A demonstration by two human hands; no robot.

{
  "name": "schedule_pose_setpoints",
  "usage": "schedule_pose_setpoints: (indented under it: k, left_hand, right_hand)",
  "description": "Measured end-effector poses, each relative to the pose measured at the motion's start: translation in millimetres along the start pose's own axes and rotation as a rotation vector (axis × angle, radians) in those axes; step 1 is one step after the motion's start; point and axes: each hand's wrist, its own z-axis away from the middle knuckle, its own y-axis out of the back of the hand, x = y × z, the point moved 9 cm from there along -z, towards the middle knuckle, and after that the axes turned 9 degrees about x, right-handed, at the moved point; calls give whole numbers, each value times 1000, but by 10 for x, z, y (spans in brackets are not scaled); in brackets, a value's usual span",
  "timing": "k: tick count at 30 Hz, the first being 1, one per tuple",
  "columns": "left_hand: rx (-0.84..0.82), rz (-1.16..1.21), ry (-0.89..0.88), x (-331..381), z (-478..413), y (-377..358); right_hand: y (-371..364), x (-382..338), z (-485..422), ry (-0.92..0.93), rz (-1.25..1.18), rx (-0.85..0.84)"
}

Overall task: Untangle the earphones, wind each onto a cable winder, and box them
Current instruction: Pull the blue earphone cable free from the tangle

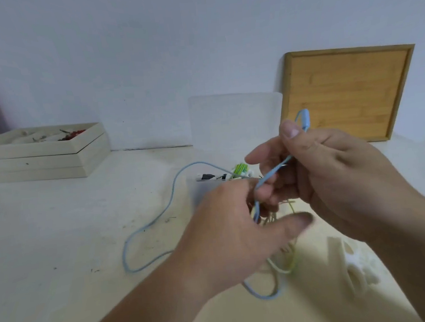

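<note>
Now the right hand (pixel 337 172) pinches the blue earphone cable (pixel 276 170) high, the left hand (pixel 225 227) grips it just below, and its slack trails leftward from both hands across the counter (pixel 57 227).

a: how's the light?
b: bright, soft, even; the white tabletop (pixel 58 240) is washed out, with a warm yellowish shadow under the arms at lower right.
a: sharp?
b: no. the left hand (pixel 228 232) is motion-blurred, the thin light-blue earphone cable (pixel 172 188) smeared. the stacked cream wooden boxes (pixel 42 161) at left tilt from wide-angle distortion.
</note>
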Motion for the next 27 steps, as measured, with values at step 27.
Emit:
schedule_pose_setpoints:
  k: [27]
  left_hand:
    - [571, -550, 209, -513, -212, 1292]
  right_hand:
    - [565, -78, -128, -102, -436, 364]
